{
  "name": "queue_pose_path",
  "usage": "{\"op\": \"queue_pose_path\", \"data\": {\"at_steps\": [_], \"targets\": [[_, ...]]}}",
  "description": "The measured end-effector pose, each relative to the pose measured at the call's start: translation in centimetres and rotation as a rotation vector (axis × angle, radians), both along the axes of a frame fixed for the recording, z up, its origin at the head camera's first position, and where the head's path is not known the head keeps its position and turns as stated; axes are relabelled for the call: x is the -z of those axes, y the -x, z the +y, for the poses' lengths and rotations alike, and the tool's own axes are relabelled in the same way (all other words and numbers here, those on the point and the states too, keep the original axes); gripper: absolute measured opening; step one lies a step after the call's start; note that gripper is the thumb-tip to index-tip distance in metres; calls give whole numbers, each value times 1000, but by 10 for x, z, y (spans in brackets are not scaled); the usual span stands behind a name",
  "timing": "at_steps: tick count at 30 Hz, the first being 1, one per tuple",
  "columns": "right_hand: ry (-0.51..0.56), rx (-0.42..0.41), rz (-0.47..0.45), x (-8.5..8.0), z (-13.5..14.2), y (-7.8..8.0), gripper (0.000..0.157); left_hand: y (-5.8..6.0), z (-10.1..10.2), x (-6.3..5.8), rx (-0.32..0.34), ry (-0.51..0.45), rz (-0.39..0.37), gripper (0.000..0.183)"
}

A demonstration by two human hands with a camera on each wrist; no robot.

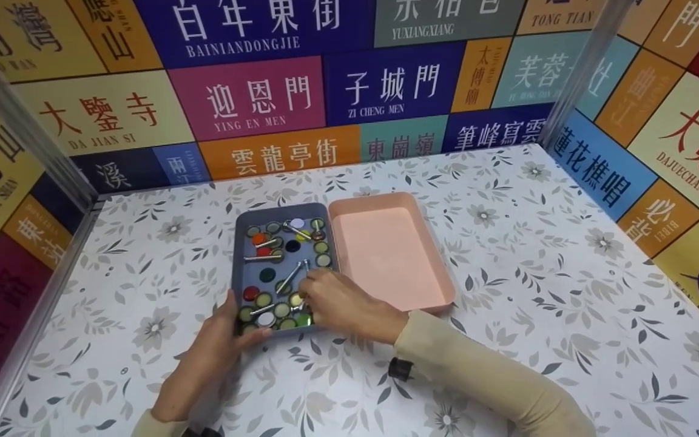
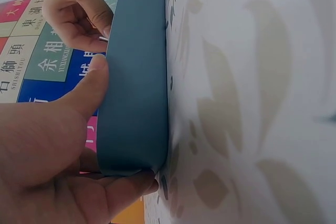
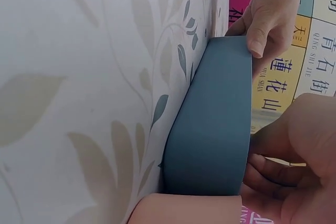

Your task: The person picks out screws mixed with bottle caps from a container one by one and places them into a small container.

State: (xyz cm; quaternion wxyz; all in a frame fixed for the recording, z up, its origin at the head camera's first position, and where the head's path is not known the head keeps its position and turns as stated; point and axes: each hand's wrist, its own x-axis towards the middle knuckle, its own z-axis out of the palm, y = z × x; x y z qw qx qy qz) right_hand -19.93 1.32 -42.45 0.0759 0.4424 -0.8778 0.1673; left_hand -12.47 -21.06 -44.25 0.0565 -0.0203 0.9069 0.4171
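A blue-grey box (image 1: 240, 243) lies on the table, holding several small round discs (image 1: 267, 275) in red, green, black, white and pale tones. Silver screws (image 1: 289, 278) are scattered among them. My left hand (image 1: 219, 337) grips the box's near left corner, thumb at the near rim and fingers round the side. Over the box's right side, my right hand (image 1: 340, 303) has its fingers curled down inside the rim. A small silvery screw end (image 2: 103, 39) shows at its fingertips in the left wrist view; the rest is hidden by the fingers and the box wall.
A pink box (image 1: 392, 255) of similar shape stands against the blue-grey box's right side. The white table (image 1: 507, 273) has a leaf and flower print. Panels (image 1: 246, 97) with coloured lettering rise behind and at both sides, joined by metal corner posts.
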Motion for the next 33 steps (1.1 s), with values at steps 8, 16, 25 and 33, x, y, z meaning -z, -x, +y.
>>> {"op": "queue_pose_path", "data": {"at_steps": [8,16,25,33], "targets": [[105,24,-128,-3,6,3,14,0,0,-1,9,22,4,107],[234,75,-359,-5,12,9,8,-2,1,-2,8,77,-1,106],[348,194,-585,-8,20,16,10,-2,1,-2,0,76,-27,107],[427,239,-652,-7,24,23,12,-2,0,-2,2,58,-31,107]]}}
